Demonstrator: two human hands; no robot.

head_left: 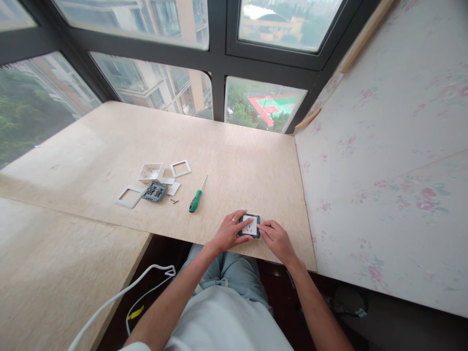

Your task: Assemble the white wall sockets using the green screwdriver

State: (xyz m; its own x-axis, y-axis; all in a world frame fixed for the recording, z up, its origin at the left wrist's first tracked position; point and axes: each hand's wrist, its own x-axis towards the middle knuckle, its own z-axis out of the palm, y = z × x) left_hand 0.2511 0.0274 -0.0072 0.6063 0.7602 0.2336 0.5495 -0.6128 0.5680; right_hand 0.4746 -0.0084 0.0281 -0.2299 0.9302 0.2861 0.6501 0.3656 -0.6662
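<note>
A wall socket with a white face and a dark grey frame lies on the tabletop near its front edge. My left hand holds it from the left, with fingers laid over its face and the thumb at its lower edge. At the socket's right edge, my right hand has its thumb and index finger pinched together. Whatever sits in that pinch is too small to make out. A green-handled screwdriver lies to the left, apart from both hands, its shaft pointing toward the window.
Further left are a white back box, two white frames, a dark grey socket module, white cover pieces and small screws. A floral wall borders the right. A white cable hangs at lower left.
</note>
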